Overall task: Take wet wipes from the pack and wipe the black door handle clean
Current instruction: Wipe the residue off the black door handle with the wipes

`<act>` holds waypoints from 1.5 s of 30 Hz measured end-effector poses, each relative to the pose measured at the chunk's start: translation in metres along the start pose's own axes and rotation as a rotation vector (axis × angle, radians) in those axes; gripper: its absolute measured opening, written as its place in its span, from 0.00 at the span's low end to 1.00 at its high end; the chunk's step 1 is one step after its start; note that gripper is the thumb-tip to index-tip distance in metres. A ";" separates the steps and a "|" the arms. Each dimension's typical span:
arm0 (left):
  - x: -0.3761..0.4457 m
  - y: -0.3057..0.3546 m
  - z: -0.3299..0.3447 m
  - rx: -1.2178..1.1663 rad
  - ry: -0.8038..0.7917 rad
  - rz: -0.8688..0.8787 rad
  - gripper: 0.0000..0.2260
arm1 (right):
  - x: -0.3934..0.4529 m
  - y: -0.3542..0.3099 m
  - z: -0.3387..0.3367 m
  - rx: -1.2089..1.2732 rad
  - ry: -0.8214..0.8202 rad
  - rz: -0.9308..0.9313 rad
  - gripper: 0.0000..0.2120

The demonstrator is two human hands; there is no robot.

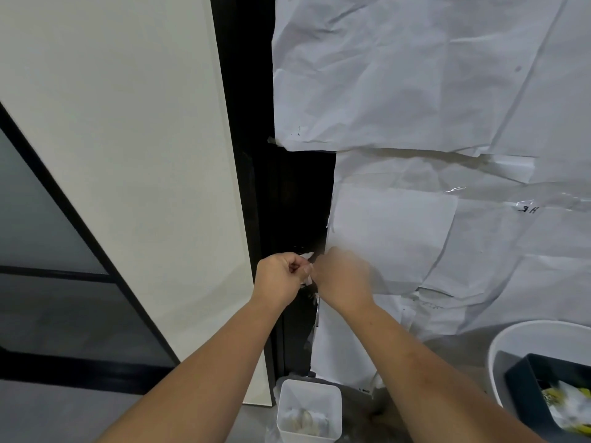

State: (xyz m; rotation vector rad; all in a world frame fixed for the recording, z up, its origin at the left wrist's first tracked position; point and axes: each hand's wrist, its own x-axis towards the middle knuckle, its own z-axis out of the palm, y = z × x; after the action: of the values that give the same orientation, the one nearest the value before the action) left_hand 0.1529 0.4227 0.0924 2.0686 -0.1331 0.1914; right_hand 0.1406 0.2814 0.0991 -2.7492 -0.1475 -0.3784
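Both hands, left point(281, 276) and right point(343, 279), grip one wipe point(307, 278) between them.

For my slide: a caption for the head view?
Both hands work a white wipe at the black door.

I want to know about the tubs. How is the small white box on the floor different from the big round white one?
The small white box is square; the big white tub is round. The box holds crumpled white wipes; the tub holds a dark tray. Both are white, open-topped.
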 end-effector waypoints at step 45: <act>-0.005 0.005 0.006 0.259 -0.045 -0.073 0.06 | -0.016 -0.004 -0.002 -0.068 -0.061 -0.122 0.10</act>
State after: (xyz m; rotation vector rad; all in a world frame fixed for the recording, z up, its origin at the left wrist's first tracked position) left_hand 0.1481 0.4150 0.0930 2.3323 -0.0622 0.1220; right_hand 0.1239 0.2837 0.0973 -2.8279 -0.3254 -0.3372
